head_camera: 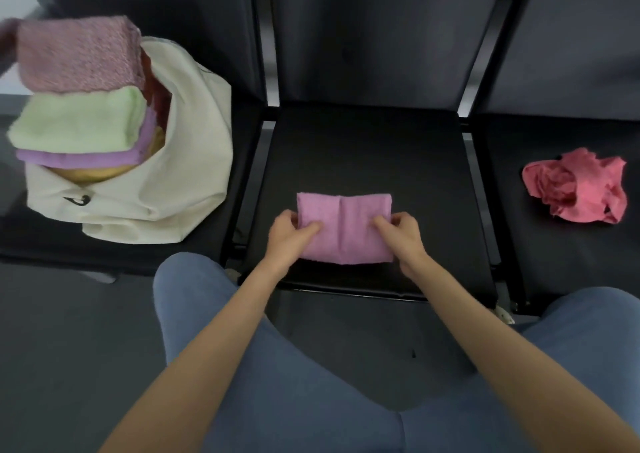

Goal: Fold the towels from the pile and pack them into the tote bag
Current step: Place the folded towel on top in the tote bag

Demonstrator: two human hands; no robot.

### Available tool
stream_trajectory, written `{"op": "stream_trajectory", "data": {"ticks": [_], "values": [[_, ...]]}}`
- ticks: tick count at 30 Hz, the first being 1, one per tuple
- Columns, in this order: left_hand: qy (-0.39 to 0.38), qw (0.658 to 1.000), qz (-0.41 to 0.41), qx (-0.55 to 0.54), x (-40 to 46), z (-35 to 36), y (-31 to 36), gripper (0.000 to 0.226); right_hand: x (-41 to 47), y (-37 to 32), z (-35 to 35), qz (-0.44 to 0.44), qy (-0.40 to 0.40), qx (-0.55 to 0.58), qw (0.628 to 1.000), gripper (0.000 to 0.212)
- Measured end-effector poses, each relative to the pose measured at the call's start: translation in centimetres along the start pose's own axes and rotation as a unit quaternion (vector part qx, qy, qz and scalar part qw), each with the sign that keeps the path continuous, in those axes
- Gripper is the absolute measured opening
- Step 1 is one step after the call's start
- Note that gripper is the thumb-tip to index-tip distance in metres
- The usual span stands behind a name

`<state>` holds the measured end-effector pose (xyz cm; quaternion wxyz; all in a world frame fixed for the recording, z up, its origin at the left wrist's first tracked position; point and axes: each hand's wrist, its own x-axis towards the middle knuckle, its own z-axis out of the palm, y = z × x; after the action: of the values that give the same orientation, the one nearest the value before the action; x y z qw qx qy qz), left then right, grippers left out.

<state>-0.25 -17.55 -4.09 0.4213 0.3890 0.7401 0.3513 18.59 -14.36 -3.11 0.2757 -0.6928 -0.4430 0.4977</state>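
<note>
A folded pink towel (pixel 344 227) lies on the middle black seat (pixel 363 147). My left hand (pixel 289 232) pinches its left edge, thumb on top. My right hand (pixel 401 232) pinches its right edge the same way. On the left seat stands a cream tote bag (pixel 187 161), stuffed with folded towels: a mauve one (pixel 76 54) on top, a pale green one (pixel 79 120) under it, a lilac one (pixel 86 157) below. A crumpled coral towel (pixel 576 186) sits alone on the right seat.
Three black seats stand in a row with dark backrests (pixel 381 30) behind and narrow gaps between them. My knees in blue trousers (pixel 214 314) are in front of the seats, over a dark floor (pixel 69 331).
</note>
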Motion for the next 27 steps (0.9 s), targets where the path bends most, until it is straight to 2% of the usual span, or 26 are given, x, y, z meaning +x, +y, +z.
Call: {"op": "stream_trajectory", "data": {"ticks": [2, 4, 6, 8, 11, 14, 19, 21, 24, 27], "values": [[0.029, 0.998, 0.005, -0.059, 0.0, -3.2, 0.7, 0.028, -1.0, -2.5, 1.8, -0.010, -0.023, 0.035, 0.999, 0.028], [0.055, 0.993, 0.002, -0.101, -0.1, -7.0, 1.2, 0.026, -2.3, -5.3, 3.9, -0.028, -0.044, 0.053, 0.997, 0.044], [0.079, 0.989, 0.000, -0.123, -0.2, -11.2, 1.8, 0.033, -4.1, -8.2, 6.1, -0.083, -0.078, 0.076, 0.991, 0.052], [0.109, 0.984, 0.035, -0.138, -0.5, -15.6, 2.7, 0.035, -5.6, -11.1, 8.4, -0.167, -0.118, 0.080, 0.976, 0.045], [0.182, 0.967, 0.117, -0.135, -0.2, -21.9, 4.3, 0.028, -6.6, -15.4, 12.7, -0.316, -0.130, 0.024, 0.939, 0.023], [0.283, 0.939, 0.160, -0.114, 1.6, -27.3, 5.3, 0.029, -6.2, -19.3, 17.9, -0.406, -0.140, -0.026, 0.903, 0.027], [0.374, 0.907, 0.184, -0.061, 5.9, -34.3, 5.5, 0.028, -4.5, -25.1, 25.3, -0.447, -0.184, -0.063, 0.873, 0.032], [0.381, 0.905, 0.185, -0.035, 7.6, -36.3, 4.9, 0.017, -3.9, -26.9, 27.7, -0.438, -0.198, -0.072, 0.874, 0.033], [0.386, 0.908, 0.161, -0.006, 10.3, -38.2, 3.2, 0.013, -3.3, -27.7, 30.9, -0.429, -0.201, -0.097, 0.875, 0.036], [0.374, 0.915, 0.139, 0.050, 12.3, -39.0, 1.2, 0.025, -2.1, -26.7, 33.4, -0.409, -0.214, -0.144, 0.875, 0.038]]}}
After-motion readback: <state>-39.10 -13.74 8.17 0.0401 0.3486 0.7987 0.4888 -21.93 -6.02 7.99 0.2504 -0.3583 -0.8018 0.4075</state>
